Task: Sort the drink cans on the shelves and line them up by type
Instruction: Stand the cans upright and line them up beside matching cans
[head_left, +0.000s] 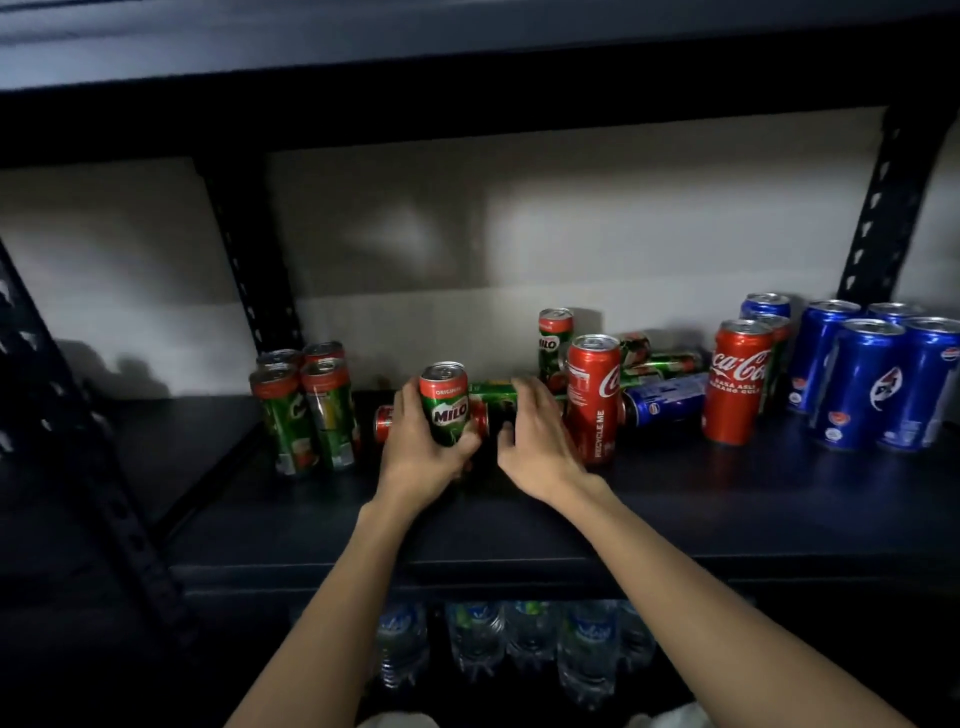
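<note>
Working on the dark shelf (260, 519), middle level; water bottles (519, 644) sitting on the level below, not part of this.

Grouping by type already showing: blue cans (862, 384) standing clustered at far right, four green cans (306, 410) standing packed at left, probably the Milo row being built. Middle still mixed: two tall Coca-Cola cans (592, 400) standing, one blue can (665, 402) lying on its side, several green cans (660, 364) toppled behind, one Milo can standing at the back (555, 343).

Left hand (421, 447) gripping an upright Milo can (444, 405), fingers and thumb wrapped round the lower body, label facing out; likely heading left to join the green group. Small red can (384, 423) lying just behind it.

Right hand (530, 431) reaching down onto a lying green can (493, 397), fingers curled over it and touching; not yet clearly lifting.
</note>
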